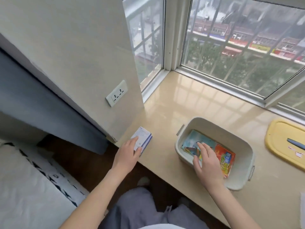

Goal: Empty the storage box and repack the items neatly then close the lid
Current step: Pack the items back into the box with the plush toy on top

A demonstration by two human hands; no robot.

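Left hand [127, 154] gripping white box [145, 138] at sill [189, 100] edge; right hand [208, 161] inside bin [214, 124], fingers straight, touching blue packet [194, 138] beside red packet [226, 157].

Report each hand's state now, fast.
Left hand: gripping the white box.
Right hand: open, fingers resting on the blue packet in the storage box.

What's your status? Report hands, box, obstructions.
Left hand holds white pack on ledge. Right hand in box, fingers on blue packet; red packet beside. Lid off, right of box. Nothing blocking.
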